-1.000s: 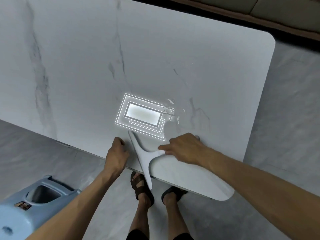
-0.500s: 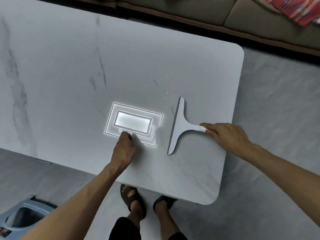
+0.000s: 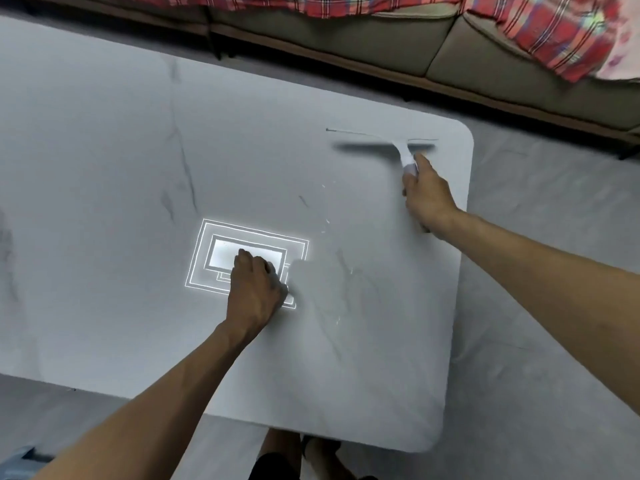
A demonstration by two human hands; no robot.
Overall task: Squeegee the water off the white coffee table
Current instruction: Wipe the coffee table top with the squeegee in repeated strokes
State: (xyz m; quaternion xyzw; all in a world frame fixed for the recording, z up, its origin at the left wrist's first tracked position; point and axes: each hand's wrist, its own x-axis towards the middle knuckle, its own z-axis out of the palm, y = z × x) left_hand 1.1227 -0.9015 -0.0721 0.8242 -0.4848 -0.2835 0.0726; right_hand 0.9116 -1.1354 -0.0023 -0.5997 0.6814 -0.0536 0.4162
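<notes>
The white marble-veined coffee table [image 3: 104,168] fills most of the view. My right hand [image 3: 427,195] grips the handle of a white squeegee [image 3: 403,152], whose blade lies crosswise near the table's far right corner, blurred by motion. Small glints of water [image 3: 327,223] dot the surface between the hands. My left hand [image 3: 256,289] rests fingers-down on the tabletop, over the bright reflection of a ceiling lamp [image 3: 221,254], holding nothing.
A beige sofa [image 3: 381,39] with a red plaid blanket [image 3: 554,26] runs along the far side. Grey floor [image 3: 536,341] borders the table's right and near edges. My feet [image 3: 304,455] show under the near edge. A blue object [image 3: 20,462] peeks in bottom left.
My right hand carried the squeegee from the near edge out to the far right corner, turning the blade crosswise. My left hand slid forward onto the lamp reflection. The view tilted up toward the sofa.
</notes>
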